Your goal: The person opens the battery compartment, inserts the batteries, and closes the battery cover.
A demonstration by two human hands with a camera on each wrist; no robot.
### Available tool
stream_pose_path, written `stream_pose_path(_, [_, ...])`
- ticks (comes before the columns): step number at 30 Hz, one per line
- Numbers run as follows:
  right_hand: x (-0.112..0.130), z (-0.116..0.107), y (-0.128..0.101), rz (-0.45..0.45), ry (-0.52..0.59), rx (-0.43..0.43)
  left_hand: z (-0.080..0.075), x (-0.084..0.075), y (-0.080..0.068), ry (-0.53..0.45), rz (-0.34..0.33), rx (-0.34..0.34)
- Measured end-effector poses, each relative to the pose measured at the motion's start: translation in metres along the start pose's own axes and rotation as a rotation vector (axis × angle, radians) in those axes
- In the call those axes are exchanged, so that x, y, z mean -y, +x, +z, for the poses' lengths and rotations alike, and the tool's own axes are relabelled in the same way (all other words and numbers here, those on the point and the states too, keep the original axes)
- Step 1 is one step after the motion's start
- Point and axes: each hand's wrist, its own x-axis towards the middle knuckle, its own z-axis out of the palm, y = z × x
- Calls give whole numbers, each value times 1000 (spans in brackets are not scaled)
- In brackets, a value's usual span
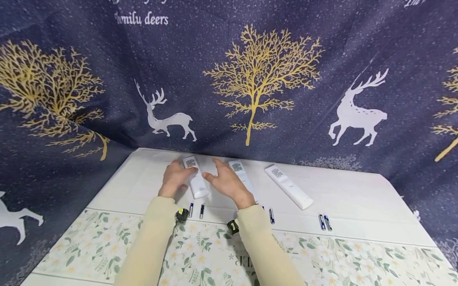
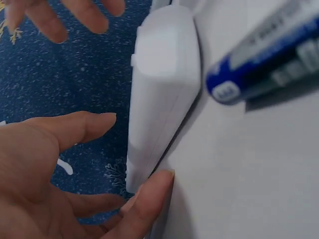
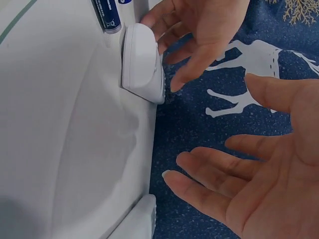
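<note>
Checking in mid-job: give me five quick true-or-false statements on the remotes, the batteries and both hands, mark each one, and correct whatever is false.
1. Three white remotes lie on the tabletop. True.
2. The rightmost remote stands on end. False: the rightmost remote lies lengthwise on the tabletop.
3. The left hand is by the leftmost remote. True.
4. The visible batteries lie on the person's side of the remotes. True.
5. The right hand is gripping a battery. False: the right hand is open and holds nothing.
</note>
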Motion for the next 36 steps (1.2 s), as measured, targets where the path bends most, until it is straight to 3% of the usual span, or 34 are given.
stream_pose_path(9, [-3,-3,2,-6,-8,-4,8,-3,5,45,-28,-36])
stream_pose_path(16, [-2,-2,0,-9,-1,23,8,-4,6,-8,-12,-7])
stream_pose_path(25, [-2,1,0,-22,14,46,11,-3,11,-7,-15,-10])
stream_pose_path(31, [-2,3,1,-59,22,43,10,4,13,-70,-1,1])
stream_pose_path(36, [-4,6,3,-84,31,41,8,8,13,-193,-18,27])
